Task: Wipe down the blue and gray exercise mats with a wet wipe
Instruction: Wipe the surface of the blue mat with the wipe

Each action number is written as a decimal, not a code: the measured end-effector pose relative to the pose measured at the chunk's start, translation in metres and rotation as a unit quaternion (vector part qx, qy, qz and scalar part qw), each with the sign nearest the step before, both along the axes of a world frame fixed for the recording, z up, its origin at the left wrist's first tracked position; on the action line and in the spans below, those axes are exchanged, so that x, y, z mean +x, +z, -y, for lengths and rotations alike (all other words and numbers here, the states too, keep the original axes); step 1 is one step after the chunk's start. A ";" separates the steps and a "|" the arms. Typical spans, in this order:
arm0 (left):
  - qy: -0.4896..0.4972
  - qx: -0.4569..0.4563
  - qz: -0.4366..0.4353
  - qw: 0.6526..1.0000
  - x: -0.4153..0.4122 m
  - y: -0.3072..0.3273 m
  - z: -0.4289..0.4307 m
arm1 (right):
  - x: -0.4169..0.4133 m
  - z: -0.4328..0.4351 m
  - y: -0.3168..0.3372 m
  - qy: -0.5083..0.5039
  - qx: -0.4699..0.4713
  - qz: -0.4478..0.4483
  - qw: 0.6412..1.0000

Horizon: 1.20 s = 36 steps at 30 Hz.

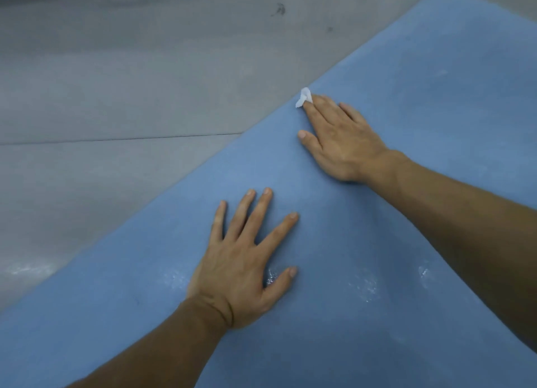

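Observation:
A blue exercise mat [406, 102] fills the right and lower part of the head view, with wet shiny patches near the bottom. My left hand [247, 259] lies flat on it with fingers spread and straight. Farther up, close to the mat's left edge, my right hand [340, 140] presses a white wet wipe [303, 97] against the mat with straight fingers. Only a small crumpled corner of the wipe shows past the fingertips; the rest is hidden under the hand.
Gray surface [116, 82] lies left of and beyond the blue mat, crossed by a thin seam [122, 139]. A few dark marks [280, 9] sit on it at the far top.

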<state>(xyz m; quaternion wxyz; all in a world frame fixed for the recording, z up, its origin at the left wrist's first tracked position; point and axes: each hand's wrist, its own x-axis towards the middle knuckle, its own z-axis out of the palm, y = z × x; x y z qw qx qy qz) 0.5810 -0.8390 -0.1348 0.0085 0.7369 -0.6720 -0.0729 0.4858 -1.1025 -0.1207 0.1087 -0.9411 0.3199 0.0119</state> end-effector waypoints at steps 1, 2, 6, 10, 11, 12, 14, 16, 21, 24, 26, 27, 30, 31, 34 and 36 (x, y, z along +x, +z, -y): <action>0.001 0.001 -0.002 1.000 0.000 0.000 0.000 | 0.005 0.003 0.000 -0.006 0.003 0.002 1.000; 0.003 0.002 -0.004 1.000 0.000 0.001 0.001 | 0.009 0.004 0.000 -0.006 0.008 0.005 1.000; 0.007 0.005 -0.005 1.000 0.001 0.001 0.001 | 0.021 -0.016 0.007 0.084 0.042 -0.001 0.996; 0.004 0.007 -0.006 1.000 0.001 0.000 0.001 | 0.037 -0.051 0.007 0.212 0.034 -0.005 0.977; 0.006 0.007 -0.007 1.000 0.001 0.000 0.001 | 0.036 -0.051 0.005 0.211 0.015 -0.009 0.977; 0.007 0.007 -0.009 1.000 0.001 0.000 0.001 | 0.034 -0.046 0.004 0.198 -0.005 -0.011 0.980; 0.006 0.011 -0.013 1.000 0.002 0.003 0.002 | 0.026 -0.024 0.004 0.138 -0.019 -0.008 0.990; 0.004 0.009 -0.012 1.000 0.002 0.004 0.001 | 0.016 0.000 0.003 0.057 -0.025 -0.001 0.998; -0.004 -0.001 -0.013 1.000 0.004 0.001 0.000 | 0.009 0.026 0.003 -0.038 -0.031 -0.019 0.999; -0.008 -0.008 -0.011 1.000 0.003 -0.001 0.001 | 0.020 0.015 0.009 -0.003 0.011 -0.012 1.000; -0.007 -0.014 -0.013 1.000 0.003 -0.002 0.001 | 0.034 -0.005 0.011 0.083 0.045 -0.012 0.996; -0.006 -0.020 -0.018 1.000 0.003 -0.003 0.001 | 0.039 -0.014 0.011 0.129 0.059 -0.017 0.990; 0.002 -0.027 -0.028 0.999 0.003 -0.002 0.002 | 0.048 -0.027 0.008 0.206 0.054 -0.032 0.977; 0.005 -0.026 -0.035 0.999 0.002 -0.002 0.003 | 0.047 -0.027 0.007 0.209 0.035 -0.037 0.977; 0.016 -0.027 -0.065 0.997 0.003 -0.004 0.003 | 0.037 -0.020 0.008 0.163 -0.008 -0.044 0.986; 0.021 -0.027 -0.077 0.996 0.002 -0.005 0.004 | 0.023 -0.015 0.010 0.098 -0.013 -0.043 0.994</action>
